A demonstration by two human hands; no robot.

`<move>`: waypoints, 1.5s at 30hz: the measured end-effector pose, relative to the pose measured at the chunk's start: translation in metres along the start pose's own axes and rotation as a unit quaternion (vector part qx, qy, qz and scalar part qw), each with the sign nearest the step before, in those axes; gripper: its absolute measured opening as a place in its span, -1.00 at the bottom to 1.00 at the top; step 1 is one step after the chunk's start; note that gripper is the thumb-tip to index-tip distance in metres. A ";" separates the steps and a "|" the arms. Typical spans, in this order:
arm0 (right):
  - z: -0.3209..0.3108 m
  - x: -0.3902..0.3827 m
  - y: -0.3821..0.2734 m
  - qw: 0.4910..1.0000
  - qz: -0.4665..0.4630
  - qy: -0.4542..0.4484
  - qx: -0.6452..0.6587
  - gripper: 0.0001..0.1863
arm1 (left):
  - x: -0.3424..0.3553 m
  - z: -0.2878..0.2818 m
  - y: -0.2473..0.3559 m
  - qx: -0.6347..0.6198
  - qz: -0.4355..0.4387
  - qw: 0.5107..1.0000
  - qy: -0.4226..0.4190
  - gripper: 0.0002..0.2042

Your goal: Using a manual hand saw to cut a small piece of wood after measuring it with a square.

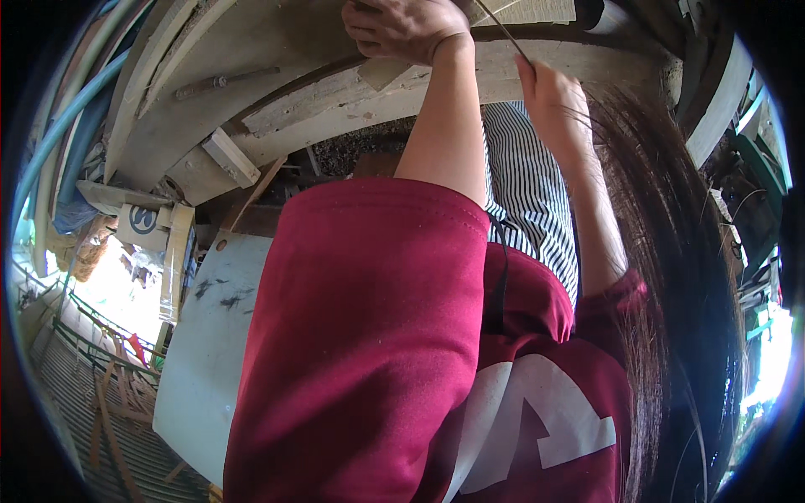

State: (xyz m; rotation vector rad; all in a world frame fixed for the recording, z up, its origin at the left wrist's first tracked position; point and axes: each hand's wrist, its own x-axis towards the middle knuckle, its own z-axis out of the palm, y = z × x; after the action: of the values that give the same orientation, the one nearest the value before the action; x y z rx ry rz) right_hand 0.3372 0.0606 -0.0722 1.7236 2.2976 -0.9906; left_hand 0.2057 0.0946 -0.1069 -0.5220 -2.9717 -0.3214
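Note:
My left hand point(407, 27) is at the top edge of the head view, its fingers bent and pressed together on the workbench. What lies under its palm is hidden. A flat piece of wood point(384, 74) sticks out below that hand's wrist. To the right, my right hand point(555, 109) is closed around the lower end of a thin, dark rod point(503, 32). The rod slants up and left past the left wrist and out of the picture, so its kind cannot be made out. A light thin board point(528, 11) lies beyond it.
The wooden workbench point(327, 101) has a thick, worn front edge. A slim tool with a wooden handle point(214, 85) lies on it at the left. Nearby are a wood block point(231, 158), leaning planks point(159, 67) and a pale blue panel point(201, 352). Long hair hangs at right.

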 end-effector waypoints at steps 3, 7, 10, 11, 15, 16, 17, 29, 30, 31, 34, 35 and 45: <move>0.001 0.021 -0.002 1.000 -0.002 0.002 0.024 -0.59 | -0.003 0.003 0.002 0.006 -0.009 1.000 -0.003 -0.70; 0.008 -0.013 0.004 0.999 -0.011 -0.004 0.041 -0.63 | 0.004 0.001 -0.007 0.021 -0.014 1.000 0.007 -0.70; 0.004 -0.050 0.018 0.994 0.012 0.039 0.099 -0.66 | 0.006 0.001 -0.006 0.020 -0.017 1.000 0.012 -0.71; 0.002 -0.048 0.018 0.994 0.014 0.037 0.098 -0.66 | 0.004 0.001 -0.006 0.010 -0.010 1.000 0.025 -0.71; -0.010 -0.006 -0.003 0.998 0.033 0.001 0.048 -0.65 | -0.003 0.001 0.005 0.025 -0.010 1.000 -0.005 -0.72; -0.019 0.001 -0.001 0.999 0.016 0.034 0.024 -0.64 | -0.015 0.003 0.015 0.006 -0.018 0.999 -0.029 -0.72; -0.006 0.003 -0.010 0.998 0.006 0.029 0.047 -0.64 | -0.003 0.005 0.003 0.015 -0.021 1.000 -0.014 -0.72; -0.009 -0.020 -0.004 0.998 0.016 -0.040 0.036 -0.62 | 0.008 0.005 -0.012 0.022 -0.001 1.000 0.016 -0.72; -0.007 -0.005 -0.006 0.999 0.016 -0.039 0.033 -0.62 | 0.006 0.007 -0.009 0.020 -0.003 1.000 0.014 -0.72; -0.018 0.006 0.008 0.999 0.023 -0.032 0.001 -0.62 | -0.013 0.010 0.011 0.009 -0.008 1.000 -0.015 -0.73; -0.005 -0.002 0.001 0.998 0.010 -0.050 0.025 -0.62 | 0.000 0.006 -0.003 0.030 -0.023 0.999 0.001 -0.73; -0.003 -0.016 0.004 0.997 0.026 -0.059 0.043 -0.62 | 0.002 0.006 -0.006 0.028 -0.030 0.999 0.004 -0.73; -0.017 -0.016 0.028 0.995 0.033 -0.081 0.047 -0.59 | -0.004 0.007 0.006 0.018 -0.041 0.999 0.004 -0.75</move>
State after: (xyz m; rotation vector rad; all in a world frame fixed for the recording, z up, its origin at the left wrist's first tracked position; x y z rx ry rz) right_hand 0.3725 0.0605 -0.0638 1.6714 2.1127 -1.1968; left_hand 0.2107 0.1002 -0.1130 -0.3937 -2.9905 -0.2770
